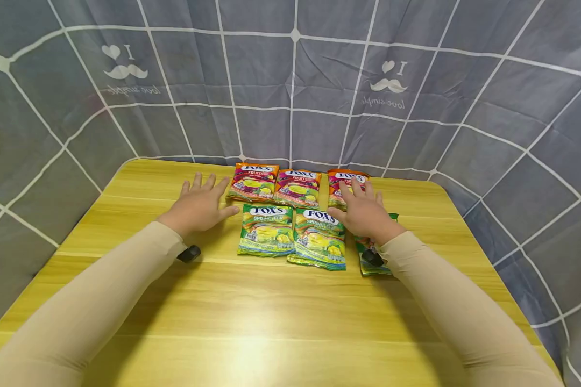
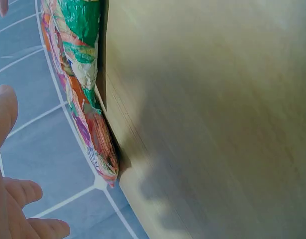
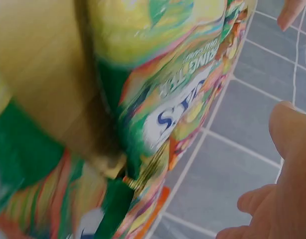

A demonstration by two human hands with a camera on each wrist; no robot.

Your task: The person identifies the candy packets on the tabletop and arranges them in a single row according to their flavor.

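Note:
My left hand (image 1: 197, 206) hovers with spread fingers at the left of the candy bags, holding nothing. Beside it, a red-orange Fox's Fruits bag (image 1: 253, 183) begins the back row, followed by a second Fruits bag (image 1: 297, 188). My right hand (image 1: 365, 210), fingers also spread, overlaps a third Fruits bag (image 1: 335, 189) and partly hides a green bag (image 1: 370, 270) below it. Two green Fox's Spring Tea bags, one on the left (image 1: 266, 231) and one in the middle (image 1: 318, 242), lie side by side in front. In both wrist views the fingers stand apart from the bags.
The bags lie on a yellow wood-grain table (image 1: 198, 322) near its far edge. A grey curtain (image 1: 261, 70) with white grid lines surrounds the back and sides. A small black device (image 1: 189, 253) is at the left wrist, another (image 1: 373, 258) at the right.

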